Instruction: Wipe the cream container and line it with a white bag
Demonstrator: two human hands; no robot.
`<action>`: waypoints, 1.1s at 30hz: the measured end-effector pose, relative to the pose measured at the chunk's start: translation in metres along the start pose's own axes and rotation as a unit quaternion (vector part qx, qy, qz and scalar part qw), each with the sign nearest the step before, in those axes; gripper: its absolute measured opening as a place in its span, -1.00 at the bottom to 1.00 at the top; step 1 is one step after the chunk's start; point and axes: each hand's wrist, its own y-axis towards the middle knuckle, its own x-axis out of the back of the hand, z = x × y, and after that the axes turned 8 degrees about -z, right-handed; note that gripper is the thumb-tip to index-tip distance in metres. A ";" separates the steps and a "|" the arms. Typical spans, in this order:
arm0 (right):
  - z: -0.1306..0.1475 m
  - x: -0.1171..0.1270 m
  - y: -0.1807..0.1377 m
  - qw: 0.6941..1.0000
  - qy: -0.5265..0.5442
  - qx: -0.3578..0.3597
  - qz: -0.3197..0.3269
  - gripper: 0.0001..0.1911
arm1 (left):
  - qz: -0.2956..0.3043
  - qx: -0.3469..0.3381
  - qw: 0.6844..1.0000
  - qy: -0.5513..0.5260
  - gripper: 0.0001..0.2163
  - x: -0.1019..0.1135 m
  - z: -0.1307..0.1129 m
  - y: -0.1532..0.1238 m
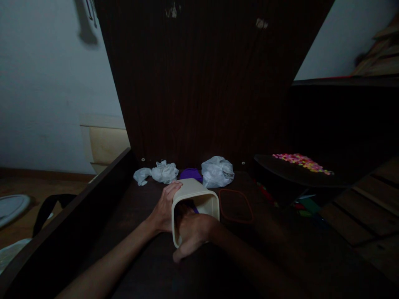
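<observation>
A cream plastic bin [195,187] lies tipped on the dark wooden surface, its mouth turned towards me. My left hand [166,207] grips its left side, fingers spread over the wall. My right hand [195,232] reaches into the mouth, thumb outside near the lower rim; its fingers are hidden in shadow inside. A bit of purple material [193,206] shows beside the right hand within the bin. Behind the bin lies a purple cloth [190,173], between a crumpled white plastic bag [164,172] and a larger bundled plastic bag [217,172].
A brown rectangular ring [236,206], perhaps a rim, lies right of the bin. Farther right, a dark shelf [264,162] carries a string of colourful beads or flowers [302,162]. A tall dark panel [199,83] rises behind, and a raised wooden edge [93,195] runs along the left.
</observation>
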 end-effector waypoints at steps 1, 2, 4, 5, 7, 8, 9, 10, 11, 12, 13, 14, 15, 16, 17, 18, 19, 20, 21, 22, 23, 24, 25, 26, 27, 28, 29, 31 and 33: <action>-0.001 -0.001 0.000 1.000 -0.002 0.003 0.000 -0.25 | 0.003 0.002 1.000 -0.006 0.01 0.000 0.000 0.001; 0.000 -0.001 -0.001 1.000 -0.005 0.007 0.003 -0.26 | 0.006 0.005 1.000 -0.012 0.00 0.000 -0.001 0.001; 0.002 0.002 -0.007 1.000 -0.007 0.024 0.007 -0.25 | 0.008 0.005 1.000 -0.024 -0.03 0.000 -0.001 0.002; 0.004 0.004 -0.012 0.999 -0.009 0.035 0.002 -0.21 | 0.008 0.004 1.000 -0.029 -0.04 0.000 0.000 0.002; 0.008 0.003 -0.023 0.998 -0.007 0.062 -0.028 -0.11 | 0.009 0.003 0.999 -0.038 -0.07 0.000 0.001 0.002; 0.009 -0.001 -0.028 0.996 -0.004 0.074 -0.053 -0.12 | 0.010 0.006 0.999 -0.039 -0.07 0.001 0.002 0.001; 0.011 -0.008 -0.032 0.993 -0.002 0.077 -0.086 -0.19 | 0.010 0.010 0.999 -0.037 -0.08 0.002 0.002 0.001; 0.012 -0.017 -0.034 0.990 0.001 0.075 -0.122 -0.32 | 0.010 0.015 0.999 -0.035 -0.07 0.002 0.003 0.001; 0.013 -0.030 -0.036 0.986 -0.002 0.058 -0.158 -0.48 | 0.010 0.021 0.999 -0.033 -0.06 0.003 0.004 0.000; 0.014 -0.043 -0.036 0.978 -0.011 0.020 -0.208 -0.56 | 0.010 0.026 0.999 -0.033 -0.04 0.003 0.004 0.000; 0.014 -0.057 -0.035 0.968 -0.019 -0.004 -0.250 -0.57 | 0.010 0.029 0.999 -0.035 0.00 0.003 0.005 -0.001; 0.015 -0.071 -0.035 0.962 -0.024 0.009 -0.271 -0.57 | 0.012 0.030 0.999 -0.039 0.03 0.003 0.006 -0.001; 0.014 -0.082 -0.035 0.957 -0.025 -0.013 -0.289 -0.56 | 0.014 0.030 0.999 -0.042 0.06 0.003 0.006 -0.001; 0.014 -0.090 -0.035 0.955 -0.026 -0.020 -0.295 -0.57 | 0.016 0.030 0.998 -0.045 0.07 0.003 0.007 -0.002; 0.013 -0.096 -0.036 0.955 -0.028 -0.027 -0.293 -0.56 | 0.016 0.029 0.998 -0.045 0.07 0.002 0.007 -0.002; 0.013 -0.099 -0.038 0.957 -0.030 -0.040 -0.287 -0.56 | 0.014 0.027 0.999 -0.044 0.06 0.002 0.006 -0.001; 0.012 -0.099 -0.040 0.958 -0.032 -0.054 -0.279 -0.54 | 0.011 0.026 0.999 -0.042 0.06 0.002 0.006 -0.001; 0.012 -0.097 -0.042 0.960 -0.033 -0.072 -0.270 -0.53 | 0.010 0.025 0.999 -0.041 0.06 0.002 0.005 0.000; 0.012 -0.094 -0.043 0.960 -0.031 -0.097 -0.261 -0.51 | 0.012 0.024 0.999 -0.039 0.05 0.002 0.005 0.001; 0.011 -0.090 -0.043 0.959 -0.029 -0.122 -0.252 -0.50 | 0.017 0.022 0.999 -0.038 0.05 0.002 0.004 0.002; 0.011 -0.085 -0.043 0.959 -0.026 -0.144 -0.243 -0.50 | 0.021 0.022 0.999 -0.037 0.04 0.002 0.003 0.003; 0.011 -0.080 -0.041 0.960 -0.024 -0.159 -0.231 -0.49 | 0.025 0.021 0.999 -0.036 0.03 0.002 0.002 0.003; 0.012 -0.075 -0.039 0.961 -0.025 -0.166 -0.217 -0.49 | 0.026 0.019 0.999 -0.035 0.02 0.002 0.001 0.004; 0.012 -0.069 -0.036 0.964 -0.027 -0.171 -0.202 -0.48 | 0.025 0.017 0.999 -0.035 0.01 0.002 0.000 0.004; 0.011 -0.063 -0.032 0.966 -0.028 -0.175 -0.188 -0.47 | 0.025 0.015 0.999 -0.035 0.00 0.002 0.000 0.004; 0.012 -0.058 -0.028 0.968 -0.028 -0.179 -0.175 -0.47 | 0.024 0.014 0.999 -0.034 0.00 0.002 -0.001 0.003; 0.012 -0.052 -0.025 0.969 -0.028 -0.182 -0.164 -0.47 | 0.024 0.013 0.999 -0.033 0.00 0.002 -0.001 0.003; 0.011 -0.038 -0.018 0.968 -0.035 -0.197 -0.151 -0.46 | 0.026 0.014 0.999 -0.031 0.01 0.002 -0.001 0.002; 0.010 -0.021 -0.014 0.975 -0.052 -0.179 -0.124 -0.39 | 0.022 0.014 0.999 -0.031 0.01 0.002 0.000 0.000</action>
